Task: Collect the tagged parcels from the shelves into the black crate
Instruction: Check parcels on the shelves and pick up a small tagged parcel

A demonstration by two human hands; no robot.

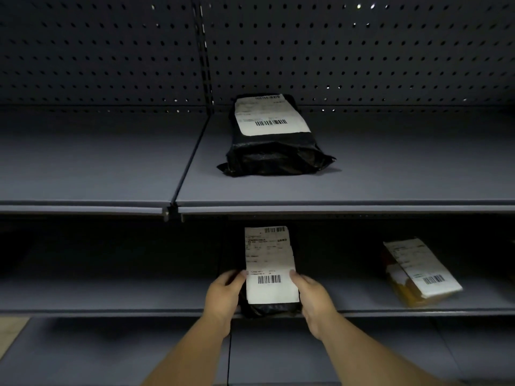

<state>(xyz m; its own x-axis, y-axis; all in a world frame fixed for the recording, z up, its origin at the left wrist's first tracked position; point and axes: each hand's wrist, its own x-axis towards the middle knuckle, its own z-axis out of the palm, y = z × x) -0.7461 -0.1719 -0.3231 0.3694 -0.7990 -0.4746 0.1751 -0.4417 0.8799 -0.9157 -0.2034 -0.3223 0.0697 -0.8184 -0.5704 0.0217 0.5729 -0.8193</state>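
A black bagged parcel with a long white barcode label lies at the front of the middle shelf. My left hand grips its left side and my right hand grips its right side, thumbs on the label's edges. A second black parcel with a white label lies on the upper shelf, straight above. A yellow-brown parcel with a white label lies on the middle shelf to the right. The black crate is not in view.
Dark pegboard backs the shelving, with a slotted upright between two bays. A lower shelf shows under my forearms. A strip of light floor shows at the far left.
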